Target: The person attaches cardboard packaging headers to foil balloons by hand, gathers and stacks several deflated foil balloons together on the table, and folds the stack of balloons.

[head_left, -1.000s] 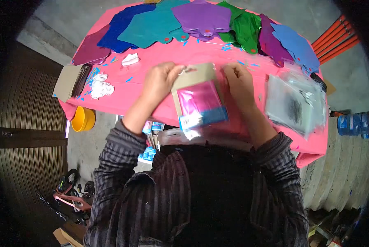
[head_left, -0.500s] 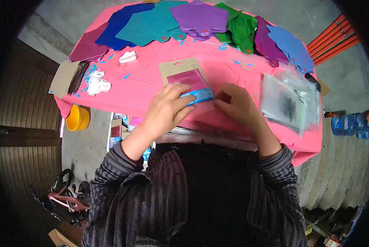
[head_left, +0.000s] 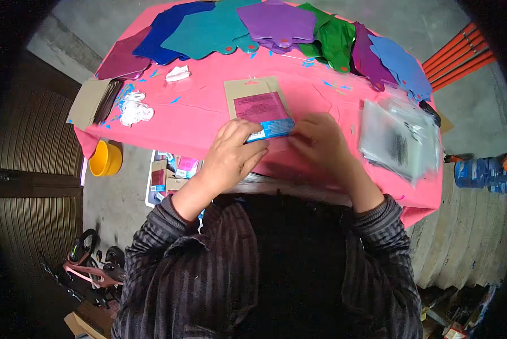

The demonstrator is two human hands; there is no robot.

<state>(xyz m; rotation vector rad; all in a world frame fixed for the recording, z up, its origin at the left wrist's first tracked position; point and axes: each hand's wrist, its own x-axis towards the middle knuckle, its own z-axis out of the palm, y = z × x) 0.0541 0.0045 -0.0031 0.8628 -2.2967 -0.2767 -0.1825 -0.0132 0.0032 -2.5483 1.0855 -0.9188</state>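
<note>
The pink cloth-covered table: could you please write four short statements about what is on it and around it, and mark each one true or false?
1. The person's left hand touches the flat beige-backed package with a blue band. True.
2. A round yellow bucket stands on the pink cloth-covered table. False: it is off the table, below its left edge.
3. Clear plastic bags lie right of the package. True.
4. A glossy green sheet is leftmost in the far row. False: a glossy plum sheet is.
</note>
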